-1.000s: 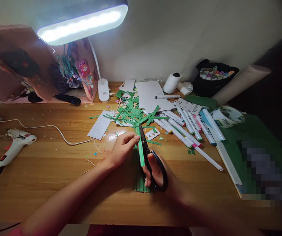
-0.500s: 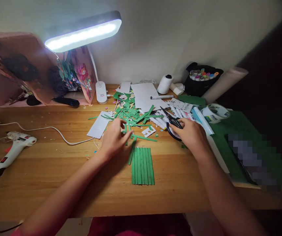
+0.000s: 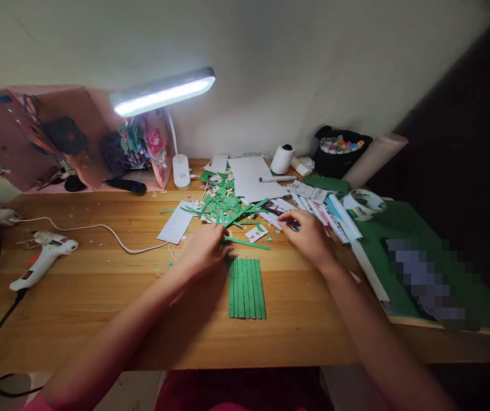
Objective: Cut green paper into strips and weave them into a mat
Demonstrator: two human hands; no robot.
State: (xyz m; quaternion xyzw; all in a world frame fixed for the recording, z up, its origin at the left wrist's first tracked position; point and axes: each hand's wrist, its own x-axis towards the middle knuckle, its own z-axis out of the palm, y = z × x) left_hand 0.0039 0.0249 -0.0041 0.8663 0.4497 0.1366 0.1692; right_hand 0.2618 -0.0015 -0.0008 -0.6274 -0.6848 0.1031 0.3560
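Note:
My left hand (image 3: 208,248) is closed, its fingertips pinched at the end of a thin green strip (image 3: 248,244) that runs out to the right. Just below those fingers lies a flat panel of green strips (image 3: 247,288) set side by side on the wooden desk. To the right, my right hand (image 3: 307,235) hovers low by the markers, fingers loosely curved and apart. Dark scissors (image 3: 275,210) lie partly hidden beyond its fingertips. A small white card with star cut-outs (image 3: 256,232) rests between the hands.
Beyond the hands is a heap of green scraps (image 3: 223,200) with white paper (image 3: 253,177). Markers (image 3: 328,217) and a tape roll (image 3: 363,204) lie at right. A glue gun (image 3: 43,260) sits at left; a lit lamp (image 3: 165,91) hangs above.
My right hand has moved left and let go of the scissors. My left hand has come down nearer the green panel; the slanted strip beside the panel no longer shows. The view has shifted.

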